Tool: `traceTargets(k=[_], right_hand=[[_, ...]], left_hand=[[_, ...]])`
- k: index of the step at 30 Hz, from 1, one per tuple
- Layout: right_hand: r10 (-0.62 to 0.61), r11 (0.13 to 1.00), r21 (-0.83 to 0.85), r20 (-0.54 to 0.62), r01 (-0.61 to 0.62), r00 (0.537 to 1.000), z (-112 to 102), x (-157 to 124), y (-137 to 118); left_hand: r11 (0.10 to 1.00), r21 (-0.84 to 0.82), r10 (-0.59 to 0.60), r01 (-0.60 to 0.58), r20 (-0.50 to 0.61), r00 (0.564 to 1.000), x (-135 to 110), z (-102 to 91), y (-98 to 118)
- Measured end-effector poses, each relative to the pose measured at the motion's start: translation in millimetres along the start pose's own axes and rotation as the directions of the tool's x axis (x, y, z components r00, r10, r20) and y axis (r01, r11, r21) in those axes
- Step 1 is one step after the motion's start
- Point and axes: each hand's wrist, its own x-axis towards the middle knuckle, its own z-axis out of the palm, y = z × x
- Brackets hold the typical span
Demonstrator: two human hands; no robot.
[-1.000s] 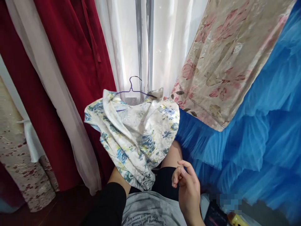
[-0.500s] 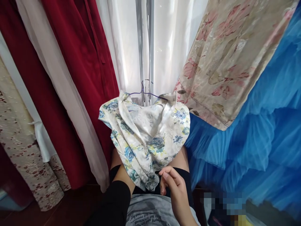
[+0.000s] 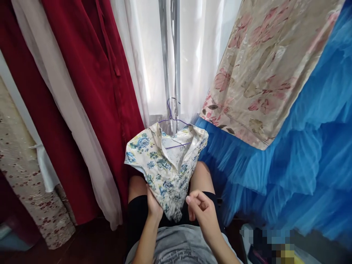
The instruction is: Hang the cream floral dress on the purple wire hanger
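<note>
A white floral blouse (image 3: 154,161) with blue and yellow-green flowers lies over my thighs, with a purple wire hanger (image 3: 171,118) inside its open neckline. At the blouse's lower left edge my left hand (image 3: 154,205) grips the cloth, its fingers partly hidden behind the fabric. My right hand (image 3: 202,209) is just right of the gathered lower end, apart from the cloth. Its fingers are curled in toward the thumb, and nothing shows in them.
Red dresses (image 3: 74,91) and a beige floral gown (image 3: 30,176) hang on the left. White curtain-like cloth (image 3: 148,55) hangs ahead. To the right are a pink-flowered beige garment (image 3: 255,73) and blue ruffled tulle (image 3: 297,165). Blurred items sit at the lower right.
The blouse and hanger have shifted nearer, and the blouse is narrower. My left hand has come out from under the cloth to its left edge. My right hand has barely moved.
</note>
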Motion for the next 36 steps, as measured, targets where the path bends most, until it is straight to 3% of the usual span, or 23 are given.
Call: traceTargets(k=[5, 8, 13, 15, 17, 19, 20, 21, 23, 25, 27, 30, 34, 36], right_hand=[[-0.087, 0.988, -0.127, 0.027, 0.09, 0.996, -9, 52, 36], [-0.038, 0.972, -0.23, 0.054, 0.05, 0.998, -14, 83, 55], [-0.046, 0.955, -0.274, 0.236, 0.112, 0.971, -10, 99, 55], [-0.023, 0.968, -0.237, 0.225, 0.077, 0.974, -8, 97, 50], [0.012, 0.983, -0.185, 0.141, 0.015, 0.99, -8, 92, 46], [0.04, 0.988, -0.15, 0.062, -0.031, 0.997, -9, 85, 45], [0.051, 0.989, -0.14, 0.039, -0.045, 0.998, -10, 82, 45], [0.06, 0.99, -0.133, 0.033, -0.055, 0.998, -9, 78, 45], [0.047, 0.99, -0.138, 0.071, -0.037, 0.996, -7, 71, 43], [-0.003, 0.987, -0.162, 0.123, 0.023, 0.992, -3, 64, 40], [-0.033, 0.981, -0.184, 0.16, 0.063, 0.987, 2, 61, 36], [-0.009, 0.985, -0.167, 0.161, 0.036, 0.987, 7, 65, 25], [0.032, 0.999, -0.038, 0.098, -0.029, 0.995, 19, 93, -4], [-0.001, 1.0, 0.027, 0.072, -0.001, 0.997, 29, 115, -30]], left_hand=[[0.967, 0.22, 0.142, -0.131, -0.032, 0.989, -10, -8.7, 5], [0.948, 0.309, 0.095, -0.079, -0.039, 0.995, -19, -8.3, 0], [0.945, 0.327, 0.061, -0.018, -0.122, 0.991, -22, -6.6, 1], [0.918, 0.388, 0.147, -0.08, -0.144, 0.979, -20, -5.2, 7], [0.832, 0.495, 0.366, -0.251, -0.147, 0.919, -19, -2.5, 11], [0.654, 0.626, 0.61, -0.425, -0.105, 0.785, -21, 2.1, 8], [0.557, 0.683, 0.681, -0.473, -0.051, 0.73, -22, 5.1, 4], [0.48, 0.723, 0.703, -0.497, 0.021, 0.711, -24, 8.4, -2], [0.434, 0.742, 0.61, -0.512, 0.176, 0.773, -27, 15.2, -18], [0.527, 0.691, 0.453, -0.494, 0.264, 0.852, -26, 20.6, -33], [0.627, 0.635, 0.348, -0.451, 0.29, 0.891, -22, 22.9, -39], [0.641, 0.64, 0.287, -0.425, 0.313, 0.905, -20, 21.6, -36], [0.545, 0.716, 0.269, -0.437, 0.344, 0.9, -26, 17.2, -27], [0.487, 0.747, 0.275, -0.452, 0.36, 0.891, -28, 15.2, -25]])
